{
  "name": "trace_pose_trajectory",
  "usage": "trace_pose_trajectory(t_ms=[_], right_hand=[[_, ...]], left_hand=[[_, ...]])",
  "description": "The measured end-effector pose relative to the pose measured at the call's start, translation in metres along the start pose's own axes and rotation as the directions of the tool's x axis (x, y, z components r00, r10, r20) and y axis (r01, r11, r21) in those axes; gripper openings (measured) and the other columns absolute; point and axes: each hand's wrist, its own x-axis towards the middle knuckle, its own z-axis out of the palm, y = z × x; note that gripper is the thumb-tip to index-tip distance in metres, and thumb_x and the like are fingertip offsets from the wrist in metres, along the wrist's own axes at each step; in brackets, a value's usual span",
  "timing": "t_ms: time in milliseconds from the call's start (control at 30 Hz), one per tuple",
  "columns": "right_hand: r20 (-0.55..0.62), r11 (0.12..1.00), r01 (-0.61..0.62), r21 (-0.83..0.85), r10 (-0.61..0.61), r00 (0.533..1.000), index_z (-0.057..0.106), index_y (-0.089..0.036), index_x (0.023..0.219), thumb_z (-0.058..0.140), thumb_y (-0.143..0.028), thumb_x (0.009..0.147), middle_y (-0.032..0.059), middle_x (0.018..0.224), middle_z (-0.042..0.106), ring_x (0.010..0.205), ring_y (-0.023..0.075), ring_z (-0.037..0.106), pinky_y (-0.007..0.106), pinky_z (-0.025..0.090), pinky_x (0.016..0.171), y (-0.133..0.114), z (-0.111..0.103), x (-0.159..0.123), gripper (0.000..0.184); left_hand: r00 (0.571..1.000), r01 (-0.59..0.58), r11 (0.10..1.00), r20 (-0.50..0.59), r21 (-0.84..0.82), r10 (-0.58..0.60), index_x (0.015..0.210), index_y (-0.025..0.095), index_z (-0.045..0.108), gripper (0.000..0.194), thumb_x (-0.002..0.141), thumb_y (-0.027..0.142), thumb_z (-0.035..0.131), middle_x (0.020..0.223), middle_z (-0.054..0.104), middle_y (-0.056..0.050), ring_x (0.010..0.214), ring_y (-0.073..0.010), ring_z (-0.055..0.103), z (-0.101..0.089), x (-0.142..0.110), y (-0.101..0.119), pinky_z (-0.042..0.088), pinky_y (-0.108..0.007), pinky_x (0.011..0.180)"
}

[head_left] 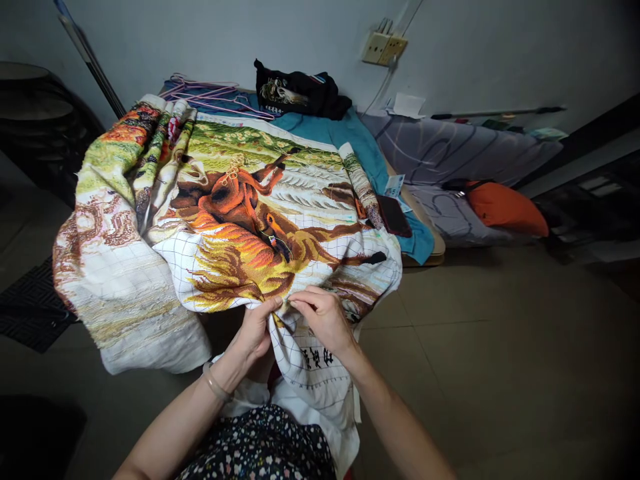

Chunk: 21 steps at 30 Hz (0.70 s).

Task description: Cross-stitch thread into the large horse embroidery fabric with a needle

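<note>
A large cross-stitch cloth with a horse picture and a printed grid spreads over the low bed and hangs into my lap. My left hand is closed on a gathered fold at its near edge, thumb on top. Just to the right, my right hand pinches thumb and forefinger together close to the cloth; whatever sits between those fingertips is too small to make out. Orange and brown thread lies in a loose bundle on the stitched horse. Black characters show on the part hanging below my right hand.
A rolled part of the cloth hangs over the left side. Behind lie pink hangers and a black bag. A dark phone rests at the right on a teal cover. Further right is an orange bag.
</note>
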Motion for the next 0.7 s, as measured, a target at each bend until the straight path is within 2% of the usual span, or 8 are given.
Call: trace_pose_trajectory(t_ms=[200,333,433,533,600,700], right_hand=[[-0.06,0.998,0.022,-0.052,-0.025,0.998,0.07,-0.019,0.078,0.056,-0.015,0.084,0.0035,0.075,0.067,0.069,0.0155,0.061,0.025,0.045,0.064,-0.003,0.008,-0.001,0.015],[-0.083,0.966,-0.016,-0.258,-0.006,0.997,0.063,-0.016,0.095,0.049,-0.009,0.086,0.0048,0.08,0.067,0.072,0.0171,0.061,0.026,0.044,0.066,-0.017,0.015,-0.005,0.018],[0.021,0.883,0.04,-0.468,-0.034,0.999,0.058,-0.016,0.103,0.045,-0.006,0.087,0.007,0.086,0.066,0.078,0.0191,0.059,0.028,0.042,0.069,-0.031,0.018,-0.006,0.023],[0.043,0.758,0.046,-0.65,-0.024,0.999,0.06,-0.019,0.092,0.049,-0.01,0.088,0.0076,0.083,0.06,0.078,0.0209,0.053,0.03,0.039,0.066,-0.042,0.018,-0.006,0.015],[0.002,0.697,0.028,-0.716,-0.038,0.999,0.06,-0.02,0.088,0.05,-0.011,0.088,0.0096,0.087,0.057,0.082,0.0226,0.05,0.031,0.038,0.066,-0.047,0.019,-0.004,0.014],[0.024,0.676,0.085,-0.732,-0.1,0.995,0.059,-0.018,0.084,0.048,-0.008,0.088,0.0111,0.089,0.056,0.084,0.0238,0.047,0.033,0.038,0.069,-0.049,0.02,0.002,0.016]], left_hand=[[1.0,0.006,1.0,-0.012,-0.009,-0.006,0.075,0.012,0.067,0.022,0.056,0.016,0.077,0.069,0.069,-0.003,0.064,-0.015,0.061,0.002,0.0,0.002,0.047,-0.03,0.07],[1.0,0.026,1.0,0.003,-0.012,-0.026,0.072,0.012,0.066,0.021,0.054,0.015,0.077,0.066,0.068,-0.002,0.062,-0.0142,0.06,0.001,-0.003,0.002,0.047,-0.029,0.069],[0.999,0.021,1.0,0.032,-0.008,-0.02,0.069,0.012,0.065,0.019,0.053,0.013,0.075,0.062,0.065,0.0,0.059,-0.0136,0.059,-0.002,-0.004,0.001,0.048,-0.031,0.072],[0.998,0.016,1.0,0.061,0.003,-0.016,0.071,0.013,0.065,0.02,0.053,0.014,0.073,0.064,0.065,-0.001,0.069,-0.0191,0.064,-0.004,-0.005,-0.001,0.049,-0.034,0.077],[0.998,0.012,1.0,0.067,0.01,-0.012,0.074,0.012,0.066,0.022,0.053,0.014,0.072,0.067,0.067,-0.003,0.078,-0.0228,0.065,-0.005,-0.005,-0.001,0.049,-0.035,0.079],[0.998,-0.014,1.0,0.066,0.011,0.013,0.078,0.012,0.066,0.027,0.052,0.013,0.072,0.072,0.069,-0.004,0.084,-0.0247,0.066,-0.005,-0.005,-0.002,0.049,-0.036,0.082]])
